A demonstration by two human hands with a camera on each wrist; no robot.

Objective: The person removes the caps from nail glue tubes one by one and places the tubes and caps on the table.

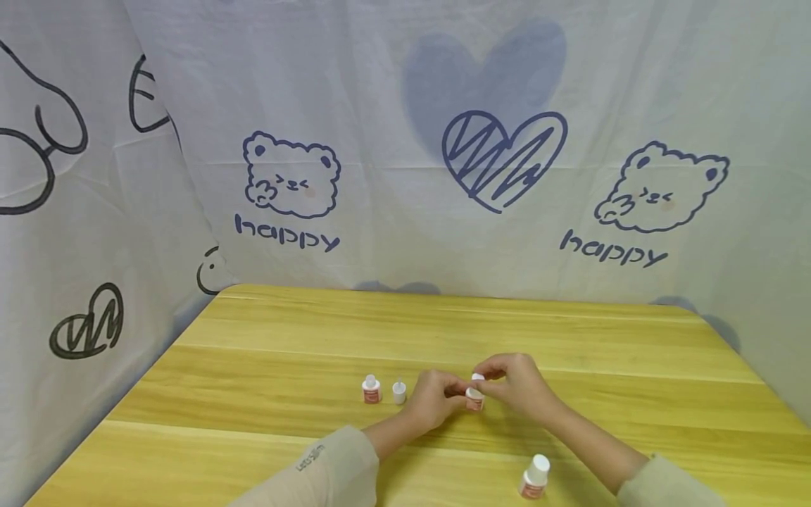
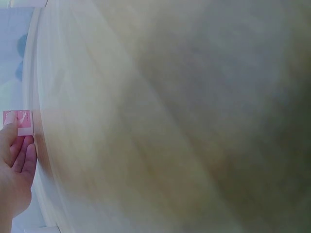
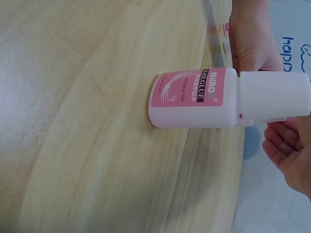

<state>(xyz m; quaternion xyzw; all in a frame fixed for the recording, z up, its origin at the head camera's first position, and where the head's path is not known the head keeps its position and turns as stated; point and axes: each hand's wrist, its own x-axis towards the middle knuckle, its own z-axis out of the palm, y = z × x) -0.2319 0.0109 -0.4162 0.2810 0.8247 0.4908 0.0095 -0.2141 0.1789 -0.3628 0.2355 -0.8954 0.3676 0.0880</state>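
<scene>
A small nail glue bottle [image 1: 474,403] with a pink label is held upright by my left hand [image 1: 434,403], whose thumb and fingers grip its body. My right hand [image 1: 518,387] pinches the white cap [image 1: 478,378] at its top. In the left wrist view, the bottle's pink label [image 2: 24,119] shows between the left hand's [image 2: 17,179] thumb and fingers. The right wrist view has my right hand [image 3: 294,162] partly hidden behind another capped nail glue bottle [image 3: 189,97]; whether the held bottle's cap is seated or loose, I cannot tell.
Left of my hands stands an uncapped nail glue bottle [image 1: 371,391], and beside it a white cap [image 1: 398,393] with its thin stem up. The capped bottle [image 1: 534,479] stands near the front, below my right forearm. Printed cloth [image 1: 393,211] hangs behind the wooden table [image 1: 266,352].
</scene>
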